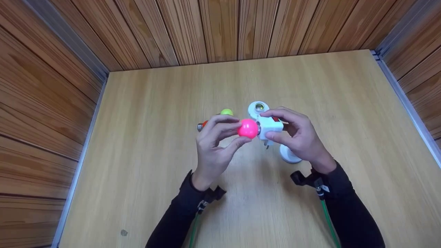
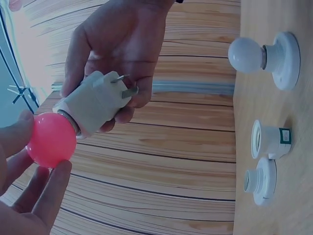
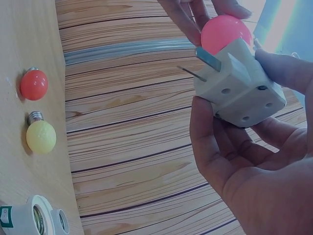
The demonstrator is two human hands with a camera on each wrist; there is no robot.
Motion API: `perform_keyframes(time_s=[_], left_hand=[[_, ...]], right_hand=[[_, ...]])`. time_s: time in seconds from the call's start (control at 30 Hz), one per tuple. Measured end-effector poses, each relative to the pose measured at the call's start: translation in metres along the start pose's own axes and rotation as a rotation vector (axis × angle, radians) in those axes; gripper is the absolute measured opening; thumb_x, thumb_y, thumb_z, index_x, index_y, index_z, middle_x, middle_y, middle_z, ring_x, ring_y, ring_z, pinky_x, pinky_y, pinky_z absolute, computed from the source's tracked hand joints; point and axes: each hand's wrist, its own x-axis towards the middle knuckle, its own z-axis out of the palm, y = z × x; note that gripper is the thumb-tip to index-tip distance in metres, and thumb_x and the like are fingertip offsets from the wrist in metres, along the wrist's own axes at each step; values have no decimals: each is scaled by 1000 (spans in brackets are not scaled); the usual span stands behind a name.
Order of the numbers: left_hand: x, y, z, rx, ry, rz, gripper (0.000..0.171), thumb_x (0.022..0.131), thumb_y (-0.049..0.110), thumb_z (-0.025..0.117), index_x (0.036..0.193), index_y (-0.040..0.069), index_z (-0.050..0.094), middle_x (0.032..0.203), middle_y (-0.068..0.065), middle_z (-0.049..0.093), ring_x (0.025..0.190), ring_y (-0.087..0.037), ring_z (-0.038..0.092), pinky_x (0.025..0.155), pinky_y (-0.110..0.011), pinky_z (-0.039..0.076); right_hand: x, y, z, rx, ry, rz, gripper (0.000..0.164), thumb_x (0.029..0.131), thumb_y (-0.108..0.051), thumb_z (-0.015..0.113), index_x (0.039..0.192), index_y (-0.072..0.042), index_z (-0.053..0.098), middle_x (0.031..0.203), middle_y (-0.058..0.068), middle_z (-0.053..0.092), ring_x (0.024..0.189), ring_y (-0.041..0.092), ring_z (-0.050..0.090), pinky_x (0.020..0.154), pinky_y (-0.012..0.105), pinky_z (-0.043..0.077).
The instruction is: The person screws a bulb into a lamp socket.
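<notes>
My left hand (image 1: 215, 148) pinches a round pink light bulb (image 1: 247, 129) between thumb and fingers. Facing it, my right hand (image 1: 299, 136) grips a white plug-in lamp socket (image 1: 270, 126) by its body. The bulb's metal base sits at the socket's mouth, the glass outside it. Two metal prongs (image 3: 208, 58) stick out from the socket's side in the right wrist view. Both things are held above the table.
On the table lie a red bulb (image 3: 34, 84) and a yellow bulb (image 3: 41, 137). A white bulb (image 2: 244, 55) stands in a round lamp holder (image 2: 287, 61). Two more white holders, one green-labelled (image 2: 271, 139) and one round-based (image 2: 265, 181), stand close together. Wood-panelled walls (image 1: 220, 31) border the table.
</notes>
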Motion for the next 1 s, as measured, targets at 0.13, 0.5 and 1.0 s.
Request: perform_keyframes(time_s=[0.13, 0.5, 1.0], left_hand=[[1, 0, 0, -12, -9, 9, 38, 82, 3, 89, 114, -8, 73, 114, -23, 67, 102, -29, 79, 93, -36, 67], [2, -3, -6, 114, -39, 111, 38, 82, 7, 90, 115, -5, 76, 114, -21, 73, 106, -26, 76, 98, -35, 66], [5, -4, -10, 252, -72, 284, 34, 82, 5, 90, 112, -2, 75, 114, -19, 75, 108, -26, 75, 101, -32, 65]], right_hand=[[0, 0, 0, -4, -7, 11, 42, 89, 14, 70, 131, 8, 67, 123, -9, 73, 101, 9, 66, 83, 18, 65], [0, -1, 0, -1, -21, 6, 41, 90, 14, 68, 131, 9, 66, 123, -10, 72, 99, 9, 65, 82, 17, 65], [0, 1, -1, 68, -39, -16, 38, 91, 15, 65, 129, 13, 65, 122, -5, 73, 95, 10, 67, 79, 17, 65]])
